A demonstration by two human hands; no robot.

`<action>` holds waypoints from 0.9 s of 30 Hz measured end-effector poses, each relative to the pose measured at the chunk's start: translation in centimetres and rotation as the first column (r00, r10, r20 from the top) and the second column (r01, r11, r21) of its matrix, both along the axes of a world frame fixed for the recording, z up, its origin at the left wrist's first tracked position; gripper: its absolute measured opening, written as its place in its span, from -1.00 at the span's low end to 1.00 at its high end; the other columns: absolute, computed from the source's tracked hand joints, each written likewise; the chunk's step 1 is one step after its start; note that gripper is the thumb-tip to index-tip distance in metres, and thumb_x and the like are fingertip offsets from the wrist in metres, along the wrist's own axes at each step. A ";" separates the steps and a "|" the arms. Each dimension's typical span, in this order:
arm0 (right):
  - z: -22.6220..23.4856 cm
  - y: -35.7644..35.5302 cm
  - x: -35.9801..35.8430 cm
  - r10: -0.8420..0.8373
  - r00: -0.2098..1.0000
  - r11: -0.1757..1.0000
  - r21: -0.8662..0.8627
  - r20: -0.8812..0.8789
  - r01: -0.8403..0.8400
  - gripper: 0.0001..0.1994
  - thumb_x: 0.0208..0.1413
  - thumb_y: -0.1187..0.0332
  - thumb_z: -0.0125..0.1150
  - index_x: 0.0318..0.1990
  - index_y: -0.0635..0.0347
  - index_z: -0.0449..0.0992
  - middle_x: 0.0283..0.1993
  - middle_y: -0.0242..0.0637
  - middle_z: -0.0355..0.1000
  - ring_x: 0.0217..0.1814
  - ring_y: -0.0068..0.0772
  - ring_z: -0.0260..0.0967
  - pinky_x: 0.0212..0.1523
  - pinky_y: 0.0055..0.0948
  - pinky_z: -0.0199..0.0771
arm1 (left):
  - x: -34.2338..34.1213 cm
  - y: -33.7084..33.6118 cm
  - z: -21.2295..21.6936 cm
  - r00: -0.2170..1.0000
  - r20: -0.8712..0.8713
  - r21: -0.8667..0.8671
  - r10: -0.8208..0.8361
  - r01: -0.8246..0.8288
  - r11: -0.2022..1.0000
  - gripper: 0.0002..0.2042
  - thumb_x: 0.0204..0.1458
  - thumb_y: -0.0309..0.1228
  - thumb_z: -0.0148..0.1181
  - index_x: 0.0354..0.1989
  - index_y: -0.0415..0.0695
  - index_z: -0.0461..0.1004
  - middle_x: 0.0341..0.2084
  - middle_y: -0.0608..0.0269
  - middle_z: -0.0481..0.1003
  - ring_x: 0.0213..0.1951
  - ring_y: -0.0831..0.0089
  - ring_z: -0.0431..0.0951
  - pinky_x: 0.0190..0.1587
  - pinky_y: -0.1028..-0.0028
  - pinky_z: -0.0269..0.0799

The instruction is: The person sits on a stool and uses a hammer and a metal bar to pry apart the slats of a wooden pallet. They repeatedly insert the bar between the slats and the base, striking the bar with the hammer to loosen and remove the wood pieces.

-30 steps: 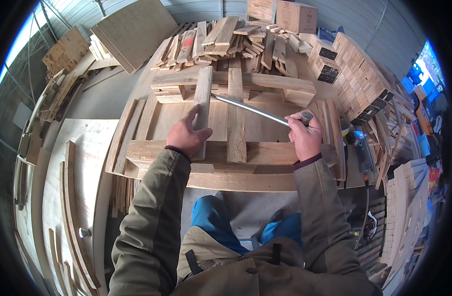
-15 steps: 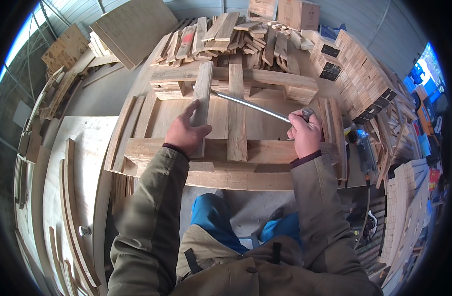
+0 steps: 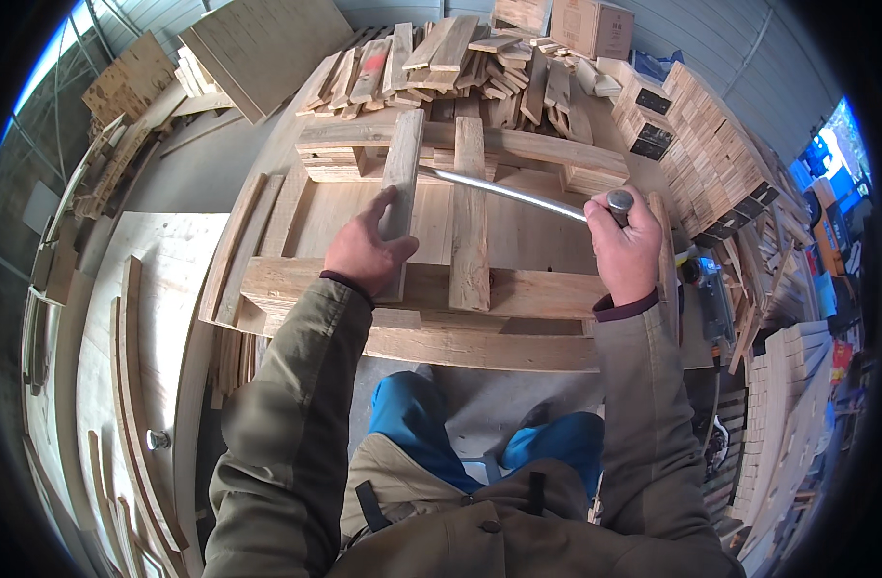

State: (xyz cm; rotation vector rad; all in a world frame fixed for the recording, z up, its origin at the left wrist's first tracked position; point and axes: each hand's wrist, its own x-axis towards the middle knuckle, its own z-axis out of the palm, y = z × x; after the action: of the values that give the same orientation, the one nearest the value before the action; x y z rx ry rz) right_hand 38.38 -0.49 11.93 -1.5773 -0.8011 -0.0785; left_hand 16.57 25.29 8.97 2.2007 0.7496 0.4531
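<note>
A wooden pallet frame (image 3: 547, 292) lies in front of me, its rails resting on stacked blocks. My left hand (image 3: 366, 249) grips the near half of a wooden plank (image 3: 403, 171) that crosses both rails, thumb on its right side and fingers on its left. In a closed fist, my right hand (image 3: 630, 249) holds a long silver pry bar (image 3: 518, 196), whose round end shows above the thumb. The bar slants left over a second crosswise plank (image 3: 469, 236). Its far tip meets the right edge of the held plank, and whether it goes underneath is hidden.
Loose boards (image 3: 441, 67) are heaped behind the frame. A tall stack of wood blocks (image 3: 715, 144) stands at the right, near a power tool (image 3: 712, 289). At the left is a pale panel (image 3: 161, 318) carrying long strips. A cardboard box (image 3: 592, 27) sits at the back.
My right hand has moved right and slightly up, taking the bar's near end with it and showing more of its round end. The left hand keeps its hold on the plank.
</note>
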 end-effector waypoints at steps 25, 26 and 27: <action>-3.5 0.6 -1.2 -0.003 0.935 0.999 0.047 -0.355 0.021 -0.88 0.29 0.47 0.29 -0.28 0.17 0.46 -0.41 -0.42 0.44 -0.54 -0.71 0.27 -0.54 -0.59 0.32 | 0.1 -0.1 0.1 0.999 0.045 0.033 -0.002 0.001 0.999 -0.17 -0.10 -0.17 0.33 0.46 -0.11 0.30 0.08 -0.29 0.57 0.14 -0.12 0.59 0.23 0.18 0.48; -3.2 0.6 -1.1 0.016 0.932 0.997 0.078 -0.362 0.013 -0.88 0.29 0.46 0.29 -0.28 0.16 0.46 -0.41 -0.42 0.44 -0.54 -0.71 0.28 -0.53 -0.60 0.31 | 0.1 0.0 0.1 0.999 0.052 0.035 -0.008 0.006 0.999 -0.16 -0.10 -0.17 0.33 0.46 -0.11 0.30 0.08 -0.29 0.58 0.14 -0.12 0.59 0.23 0.18 0.48; -2.9 0.6 -1.1 -0.005 0.940 0.999 0.050 -0.342 0.023 -0.88 0.30 0.46 0.29 -0.28 0.16 0.46 -0.41 -0.43 0.44 -0.54 -0.71 0.27 -0.53 -0.60 0.31 | 0.0 0.0 0.0 0.999 0.049 0.034 -0.011 0.009 0.999 -0.16 -0.10 -0.17 0.33 0.46 -0.11 0.29 0.08 -0.29 0.58 0.14 -0.12 0.59 0.23 0.17 0.48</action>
State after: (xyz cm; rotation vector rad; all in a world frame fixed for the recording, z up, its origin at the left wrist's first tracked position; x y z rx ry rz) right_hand 37.31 0.14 9.05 -1.4927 -0.5101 0.1604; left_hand 16.59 25.31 8.98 2.2154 0.7089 0.5169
